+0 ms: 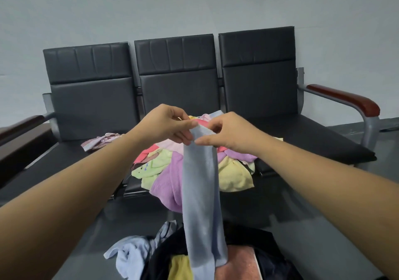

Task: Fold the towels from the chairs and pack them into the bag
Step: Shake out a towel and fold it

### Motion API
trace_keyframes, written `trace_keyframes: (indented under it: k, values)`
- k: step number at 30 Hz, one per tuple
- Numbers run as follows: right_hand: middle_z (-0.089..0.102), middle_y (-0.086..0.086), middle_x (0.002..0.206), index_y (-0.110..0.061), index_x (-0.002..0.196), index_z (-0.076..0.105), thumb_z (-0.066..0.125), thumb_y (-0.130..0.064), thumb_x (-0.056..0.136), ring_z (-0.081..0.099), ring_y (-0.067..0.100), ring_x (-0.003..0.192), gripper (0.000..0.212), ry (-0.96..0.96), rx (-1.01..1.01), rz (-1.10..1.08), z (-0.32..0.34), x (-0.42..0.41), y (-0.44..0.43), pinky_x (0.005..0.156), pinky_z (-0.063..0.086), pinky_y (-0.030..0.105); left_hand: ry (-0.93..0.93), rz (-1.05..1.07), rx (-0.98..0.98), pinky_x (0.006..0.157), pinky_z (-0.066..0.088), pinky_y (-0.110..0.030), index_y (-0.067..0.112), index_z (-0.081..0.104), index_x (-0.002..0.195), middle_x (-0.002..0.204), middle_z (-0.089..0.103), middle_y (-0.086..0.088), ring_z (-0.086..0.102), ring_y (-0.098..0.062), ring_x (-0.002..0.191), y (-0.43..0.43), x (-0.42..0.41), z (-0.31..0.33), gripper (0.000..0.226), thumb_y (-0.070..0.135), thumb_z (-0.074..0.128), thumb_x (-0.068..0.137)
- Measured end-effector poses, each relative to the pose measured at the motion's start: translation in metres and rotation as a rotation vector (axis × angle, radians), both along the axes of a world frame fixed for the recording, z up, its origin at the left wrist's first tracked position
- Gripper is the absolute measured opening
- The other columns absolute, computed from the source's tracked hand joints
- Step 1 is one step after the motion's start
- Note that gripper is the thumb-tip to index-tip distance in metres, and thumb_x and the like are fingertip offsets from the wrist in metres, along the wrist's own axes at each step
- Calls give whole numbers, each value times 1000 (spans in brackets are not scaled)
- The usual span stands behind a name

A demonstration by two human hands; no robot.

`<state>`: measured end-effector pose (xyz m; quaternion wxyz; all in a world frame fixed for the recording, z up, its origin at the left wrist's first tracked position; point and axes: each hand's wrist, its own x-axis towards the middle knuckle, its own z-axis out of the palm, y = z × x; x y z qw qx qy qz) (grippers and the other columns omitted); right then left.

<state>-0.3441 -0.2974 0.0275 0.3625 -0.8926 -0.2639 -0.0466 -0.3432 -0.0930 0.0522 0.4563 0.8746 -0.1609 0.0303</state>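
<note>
A long light-blue towel (201,204) hangs straight down in front of me, folded into a narrow strip. My left hand (166,124) and my right hand (228,133) pinch its top edge side by side. Its lower end dangles over the open black bag (164,256) at the bottom, where a yellow towel (180,268) and a pinkish towel (237,262) lie inside. Behind the hands, a heap of pink, purple, green and yellow towels (164,176) covers the middle chair seat (138,184).
A row of three black chairs (259,70) stands against the grey wall, with wooden armrests (345,100) at both ends. A small striped pink cloth (101,141) lies on the left seat. A crumpled pale-blue cloth (131,253) lies on the floor left of the bag.
</note>
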Motion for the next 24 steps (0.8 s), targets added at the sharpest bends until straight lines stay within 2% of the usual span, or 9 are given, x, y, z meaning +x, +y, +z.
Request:
trace_keyframes:
  k: [4,8,11,13,17,19,21,23,24]
  values:
    - [73,7,79,-12,84,76,72,-20,94,70,25,75,13,-48,139,-60,-3,6,-7,72,58,36,69,-10,101,65,61,-26,1,70,98,80,78,-9,77,-24,73,7,2,1,29,30,73,91]
    - [76,9,88,-11,90,76,75,-23,92,73,26,83,12,25,331,-62,-4,18,-23,86,61,48,187,-57,591,74,63,-29,18,76,94,90,75,4,73,-16,80,30,11,-12,25,43,74,89]
    - [75,7,87,-10,91,75,75,-19,93,67,13,76,10,50,459,-131,-5,20,-35,77,60,33,109,45,594,74,59,-25,23,76,89,98,69,9,73,-14,81,44,14,-20,29,52,74,85]
    - [76,7,88,-10,89,76,77,-19,91,66,10,76,10,45,472,-178,-6,21,-41,73,59,27,27,114,493,64,52,-18,13,72,84,90,71,2,74,-14,77,46,14,-19,38,51,76,81]
    - [76,3,85,-14,84,76,78,-19,89,69,18,81,8,42,533,-277,4,29,-47,86,61,43,-124,195,159,51,47,-14,0,60,79,77,75,-8,76,-17,74,35,15,-2,39,32,80,83]
    - [75,5,82,-12,81,73,76,-12,91,68,21,81,10,43,701,-249,25,30,-46,90,59,48,-185,138,-111,53,52,-16,-1,60,82,74,74,-5,74,-15,69,25,14,20,28,21,78,85]
    - [75,6,82,-9,84,71,72,-9,92,70,22,83,9,60,917,-161,55,27,-45,91,60,45,-205,-1,-435,57,56,-19,7,64,88,72,72,2,70,-9,65,18,12,48,10,14,71,86]
    - [76,7,89,-7,92,71,72,-9,93,72,21,87,3,127,1124,-15,83,24,-51,89,61,39,-172,-124,-667,59,57,-20,13,67,102,78,73,4,67,-7,65,18,11,74,14,12,65,89]
    - [75,8,94,-7,96,70,73,-10,92,72,22,91,5,159,1190,61,94,23,-54,88,61,38,-150,-144,-678,61,58,-21,14,67,108,82,74,4,68,-8,67,18,11,84,17,10,62,92]
